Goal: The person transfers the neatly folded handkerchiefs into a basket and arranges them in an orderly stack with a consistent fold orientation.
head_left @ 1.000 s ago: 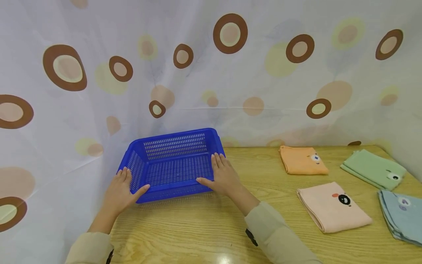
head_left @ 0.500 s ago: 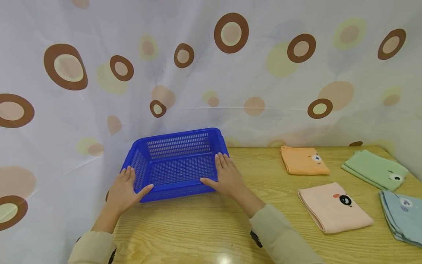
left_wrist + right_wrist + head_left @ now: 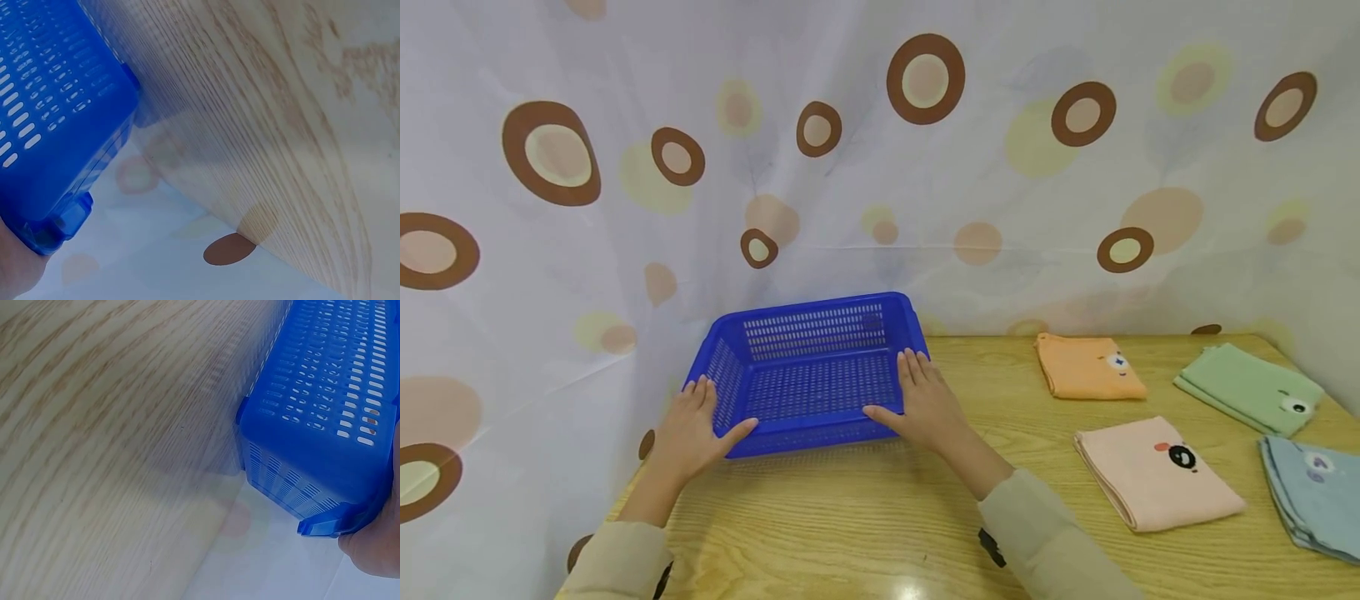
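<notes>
An empty blue plastic basket [image 3: 820, 387] with slotted sides stands on the wooden table by the back curtain. My left hand [image 3: 688, 429] lies over its near left corner, fingers straight across the side rim and thumb along the front rim. Over the near right corner my right hand [image 3: 928, 408] rests likewise, with fingers straight and thumb stretched along the front rim. In the left wrist view the basket [image 3: 56, 125] fills the upper left, with part of the hand at its rim. The right wrist view has the basket [image 3: 319, 437] at the right.
On the table's right side lie folded cloths: an orange cloth [image 3: 1078, 371], a green cloth [image 3: 1240, 387], a pink cloth [image 3: 1138, 475] and a blue cloth [image 3: 1326, 508]. A white curtain [image 3: 865, 192] with printed circles closes off the back and left of the wooden table [image 3: 820, 533].
Both hands and the basket have shifted a little to the right together. The folded cloths have stayed where they were.
</notes>
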The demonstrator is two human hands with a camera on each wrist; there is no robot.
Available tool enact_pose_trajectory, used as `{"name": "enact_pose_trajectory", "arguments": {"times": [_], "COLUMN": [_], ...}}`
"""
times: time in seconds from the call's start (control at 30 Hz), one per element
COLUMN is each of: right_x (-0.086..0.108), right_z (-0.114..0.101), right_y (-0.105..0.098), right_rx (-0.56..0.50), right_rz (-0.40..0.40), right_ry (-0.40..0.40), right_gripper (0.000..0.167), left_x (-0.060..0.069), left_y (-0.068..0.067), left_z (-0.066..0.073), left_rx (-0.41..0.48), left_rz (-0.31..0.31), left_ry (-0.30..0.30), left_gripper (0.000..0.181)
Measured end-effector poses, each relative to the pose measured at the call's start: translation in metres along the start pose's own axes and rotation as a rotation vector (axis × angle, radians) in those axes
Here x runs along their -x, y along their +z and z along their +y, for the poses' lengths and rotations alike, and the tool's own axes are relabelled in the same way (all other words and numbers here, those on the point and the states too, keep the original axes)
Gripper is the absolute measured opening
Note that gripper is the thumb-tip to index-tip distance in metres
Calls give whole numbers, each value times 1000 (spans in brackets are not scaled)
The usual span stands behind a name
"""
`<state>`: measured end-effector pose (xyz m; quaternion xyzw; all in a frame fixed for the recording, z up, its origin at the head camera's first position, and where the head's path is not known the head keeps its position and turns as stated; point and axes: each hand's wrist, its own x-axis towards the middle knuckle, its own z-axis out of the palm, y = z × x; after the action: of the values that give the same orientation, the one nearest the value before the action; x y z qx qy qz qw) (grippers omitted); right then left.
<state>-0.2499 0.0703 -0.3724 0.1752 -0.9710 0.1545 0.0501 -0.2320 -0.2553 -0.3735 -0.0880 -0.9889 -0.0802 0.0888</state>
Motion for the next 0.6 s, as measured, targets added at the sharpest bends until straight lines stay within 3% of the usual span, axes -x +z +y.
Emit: {"name": "enact_pose_trajectory", "arguments": {"times": [0.6], "right_x": [7], "right_z": [7], "right_y": [-5], "right_rx": [-12], "right_rz": [3], "right_ry": [17], "right_gripper": [95], "left_x": [-4], "left_y": [4], "left_z": [9], "left_rx": [-1], "left_rz": [22], "left_ry": [4], "left_gripper": [100]}}
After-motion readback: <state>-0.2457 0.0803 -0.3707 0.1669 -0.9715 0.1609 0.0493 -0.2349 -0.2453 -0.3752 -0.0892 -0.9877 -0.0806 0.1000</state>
